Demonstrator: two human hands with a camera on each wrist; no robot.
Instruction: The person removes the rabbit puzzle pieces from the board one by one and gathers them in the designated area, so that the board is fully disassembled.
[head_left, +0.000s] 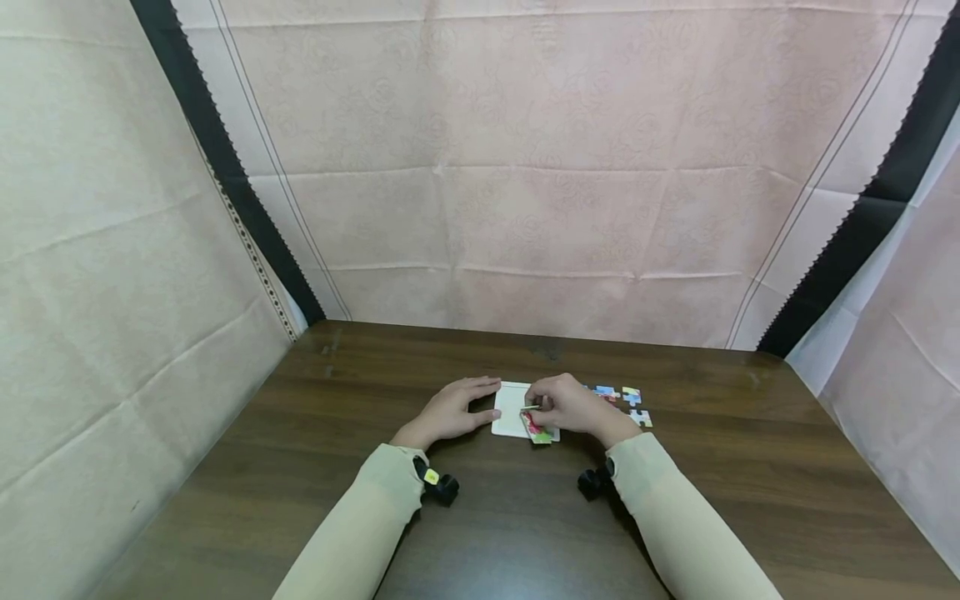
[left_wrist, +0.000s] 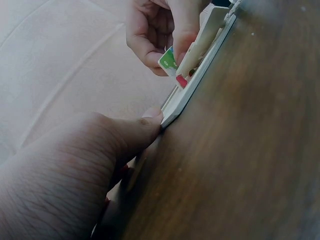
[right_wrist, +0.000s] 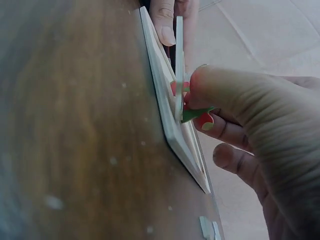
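A white puzzle tray (head_left: 510, 410) lies on the table between the hands. My left hand (head_left: 453, 408) is at its left side with the fingers extended, and in the left wrist view the thumb (left_wrist: 150, 120) touches the tray's edge. My right hand (head_left: 573, 406) pinches colourful jigsaw pieces (head_left: 538, 433) over the right part of the tray. In the right wrist view, a pale piece (right_wrist: 179, 65) stands on edge against the tray, beside red and green printed parts (right_wrist: 192, 115). The fingers hide how many pieces are held.
Several loose jigsaw pieces (head_left: 632, 397) lie on the brown wooden table (head_left: 495, 517), to the right behind my right hand. Pale cloth walls (head_left: 555, 208) enclose the table at the back and sides.
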